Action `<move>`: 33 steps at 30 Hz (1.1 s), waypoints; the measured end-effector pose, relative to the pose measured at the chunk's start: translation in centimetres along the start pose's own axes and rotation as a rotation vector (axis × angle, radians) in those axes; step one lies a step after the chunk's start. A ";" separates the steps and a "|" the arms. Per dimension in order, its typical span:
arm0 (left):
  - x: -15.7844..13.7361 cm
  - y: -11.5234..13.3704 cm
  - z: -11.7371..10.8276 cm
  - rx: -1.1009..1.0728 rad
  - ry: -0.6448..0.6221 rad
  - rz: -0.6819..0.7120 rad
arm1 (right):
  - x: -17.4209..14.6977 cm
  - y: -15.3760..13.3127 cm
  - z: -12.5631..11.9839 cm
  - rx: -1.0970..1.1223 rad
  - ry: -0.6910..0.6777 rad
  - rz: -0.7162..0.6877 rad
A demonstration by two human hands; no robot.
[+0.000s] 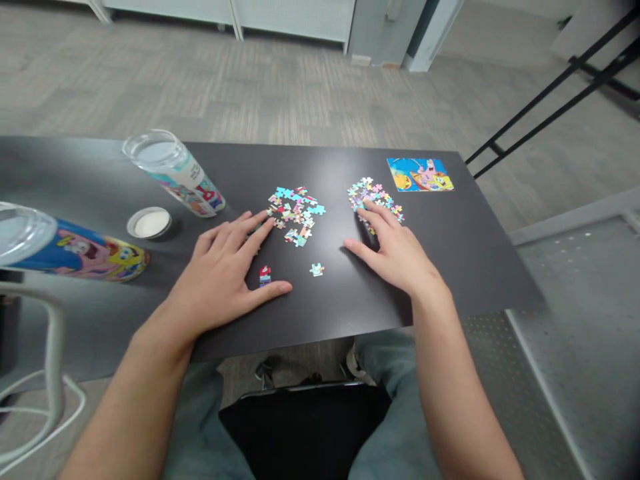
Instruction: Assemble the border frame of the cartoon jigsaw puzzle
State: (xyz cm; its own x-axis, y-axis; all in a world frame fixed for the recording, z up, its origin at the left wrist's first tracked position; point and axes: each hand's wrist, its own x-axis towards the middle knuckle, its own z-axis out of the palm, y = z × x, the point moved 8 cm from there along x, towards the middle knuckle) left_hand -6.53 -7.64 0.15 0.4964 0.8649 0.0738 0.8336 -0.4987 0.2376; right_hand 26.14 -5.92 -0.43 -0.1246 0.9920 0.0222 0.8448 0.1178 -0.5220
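Spread flat on the dark table, my left hand (227,267) has its fingertips at the left edge of a pile of jigsaw puzzle pieces (299,212). Close to its thumb lies a red and blue puzzle piece (265,275). A single pale blue puzzle piece (317,269) sits apart between the hands. My right hand (387,247) has its fingers stretched out, the tips over the near side of a second pile of puzzle pieces (373,193), partly covering it. Neither hand grips anything.
A picture card (420,175) lies at the table's far right. On the left stand two clear-topped printed cylinders, one nearer (95,250) and one farther (183,177), with a round white lid (149,223) between them. A white cable (55,360) hangs at lower left.
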 end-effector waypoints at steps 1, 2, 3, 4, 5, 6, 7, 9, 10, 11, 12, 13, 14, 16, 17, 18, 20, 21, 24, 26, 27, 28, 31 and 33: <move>-0.1 0.0 0.0 -0.013 -0.002 -0.004 | -0.1 0.3 -0.1 0.001 -0.003 -0.004; -0.1 0.1 -0.1 -0.023 -0.002 -0.006 | -0.1 0.4 -0.2 0.011 -0.004 -0.016; -0.2 0.1 -0.1 -0.031 -0.006 -0.008 | -0.2 0.6 -0.3 0.028 -0.002 -0.034; -0.2 0.2 -0.1 -0.038 -0.010 -0.010 | -0.3 0.7 -0.4 0.044 0.000 -0.054; -0.2 0.2 -0.1 -0.042 -0.014 -0.012 | -0.4 0.8 -0.5 0.056 0.002 -0.074; -0.2 0.2 -0.2 -0.045 -0.019 -0.014 | -0.5 0.9 -0.6 0.061 0.003 -0.091; -0.2 0.3 -0.2 -0.047 -0.022 -0.015 | -0.6 1.0 -0.6 0.063 0.004 -0.103; -0.1 0.4 -0.3 -0.046 -0.022 -0.018 | -0.7 1.4 -0.8 0.064 0.005 -0.116; -0.1 0.5 -0.3 -0.043 -0.019 -0.019 | -0.7 1.5 -0.9 0.068 0.003 -0.118; -0.1 0.5 -0.3 -0.038 -0.016 -0.021 | -0.7 1.7 -1.0 0.072 0.000 -0.117; 0.0 0.5 -0.4 -0.032 -0.013 -0.023 | -0.6 1.9 -1.0 0.074 -0.003 -0.112; 0.0 0.6 -0.4 -0.026 -0.010 -0.026 | -0.5 2.0 -1.1 0.073 -0.006 -0.105; 0.0 0.6 -0.4 -0.020 -0.008 -0.027 | -0.5 2.1 -1.1 0.068 -0.008 -0.096; 0.1 0.7 -0.4 -0.010 -0.008 -0.029 | -0.2 2.2 -1.1 0.053 -0.009 -0.081; 0.1 0.7 -0.4 -0.005 -0.010 -0.030 | -0.1 2.2 -1.0 0.047 -0.012 -0.079; 0.1 0.7 -0.4 -0.001 -0.012 -0.030 | 0.0 2.1 -0.9 0.043 -0.013 -0.079; 0.1 0.8 -0.4 0.000 -0.007 -0.027 | 0.1 2.0 -0.9 0.052 -0.004 -0.084; 0.1 0.8 -0.5 -0.003 0.001 -0.025 | 0.1 2.1 -1.0 0.065 0.008 -0.088; 0.0 0.7 -0.6 -0.015 0.024 -0.019 | -0.1 2.5 -1.6 0.101 0.048 -0.091; 0.0 0.7 -0.5 -0.007 0.014 -0.013 | -0.2 3.0 -1.9 0.105 0.056 -0.086; 0.0 0.7 -0.5 0.002 0.008 -0.011 | -0.2 3.2 -2.0 0.104 0.058 -0.084; 0.0 0.7 -0.4 0.012 0.002 -0.011 | -0.1 3.3 -2.0 0.104 0.061 -0.084; 0.0 0.6 -0.3 0.018 -0.012 -0.026 | -0.1 2.9 -2.1 0.116 0.087 -0.094; 0.1 0.6 -0.2 -0.005 -0.009 -0.036 | -0.3 1.9 -2.1 0.125 0.110 -0.116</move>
State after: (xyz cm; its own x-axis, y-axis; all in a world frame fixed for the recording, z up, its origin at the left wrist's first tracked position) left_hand -6.01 -7.85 0.49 0.4683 0.8818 0.0562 0.8498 -0.4669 0.2445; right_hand 28.92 -5.86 0.37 -0.1537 0.9719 0.1782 0.7560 0.2317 -0.6121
